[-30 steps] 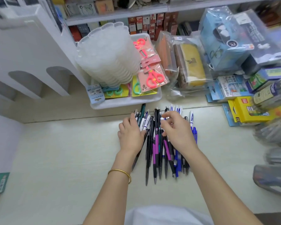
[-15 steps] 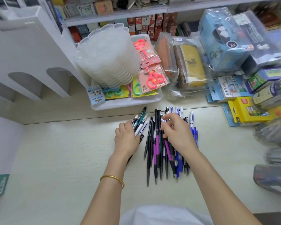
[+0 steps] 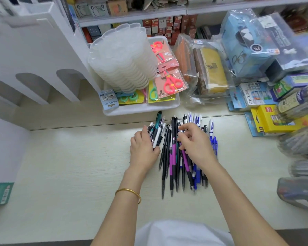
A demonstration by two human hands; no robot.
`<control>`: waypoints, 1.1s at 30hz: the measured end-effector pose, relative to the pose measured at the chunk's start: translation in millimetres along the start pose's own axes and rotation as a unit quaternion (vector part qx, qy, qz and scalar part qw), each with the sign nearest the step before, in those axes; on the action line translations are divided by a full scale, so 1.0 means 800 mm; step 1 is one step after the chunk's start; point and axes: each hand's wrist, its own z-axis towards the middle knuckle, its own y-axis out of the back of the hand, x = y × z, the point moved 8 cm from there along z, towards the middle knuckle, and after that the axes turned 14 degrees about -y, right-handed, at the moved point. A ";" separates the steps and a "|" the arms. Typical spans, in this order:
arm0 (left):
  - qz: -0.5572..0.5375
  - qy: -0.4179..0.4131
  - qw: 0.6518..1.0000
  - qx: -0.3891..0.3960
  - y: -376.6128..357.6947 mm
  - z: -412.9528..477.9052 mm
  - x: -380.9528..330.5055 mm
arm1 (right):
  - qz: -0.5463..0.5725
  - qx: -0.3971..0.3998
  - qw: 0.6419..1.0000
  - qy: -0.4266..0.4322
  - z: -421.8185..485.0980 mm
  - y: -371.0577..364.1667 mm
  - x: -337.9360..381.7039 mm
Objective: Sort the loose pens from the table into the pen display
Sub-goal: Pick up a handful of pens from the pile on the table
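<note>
A pile of loose pens (image 3: pixel 174 162), black, purple, blue and white, lies on the cream table (image 3: pixel 69 171) with the tips pointing toward me. My left hand (image 3: pixel 142 151) grips a small bunch of pens (image 3: pixel 156 132), white, black and teal, held just left of the pile. Over the top of the pile, my right hand (image 3: pixel 196 144) has its fingers curled, and the fingertips pinch a black pen (image 3: pixel 177 124) near its cap end. The pen display (image 3: pixel 299 146) is a blurred rack of pens at the right edge.
Behind the pens stands a white tray (image 3: pixel 140 110) with packed scissors and a stack of translucent lids (image 3: pixel 121 57). A white arched shelf (image 3: pixel 34 50) fills the left. Bagged pouches (image 3: pixel 208 68), boxes and a yellow box (image 3: pixel 268 119) crowd the back right. A teal card (image 3: pixel 0 193) lies at the left edge.
My left hand has drawn a small bunch of pens leftward, away from the pile. My right hand has stayed over the top of the pile.
</note>
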 end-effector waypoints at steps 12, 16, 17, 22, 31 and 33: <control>-0.013 0.003 1.000 -0.018 -0.005 -0.002 -0.003 | -0.002 -0.010 1.000 0.000 0.002 0.003 0.003; -0.009 0.014 1.000 -0.019 -0.006 -0.001 -0.004 | -0.006 -0.009 1.000 0.000 0.002 0.003 0.003; -0.008 0.018 1.000 -0.018 -0.006 0.000 -0.004 | -0.010 -0.010 1.000 0.001 0.003 0.002 0.003; -0.005 0.038 0.999 -0.020 -0.005 0.002 -0.007 | -0.017 -0.010 1.000 0.002 0.003 0.002 0.004; 0.000 0.059 0.997 -0.042 0.000 0.000 0.000 | -0.004 -0.013 1.000 0.002 0.002 0.007 0.001; 0.010 0.052 0.998 -0.036 -0.001 0.001 -0.001 | -0.007 -0.012 1.000 0.004 0.001 0.005 0.002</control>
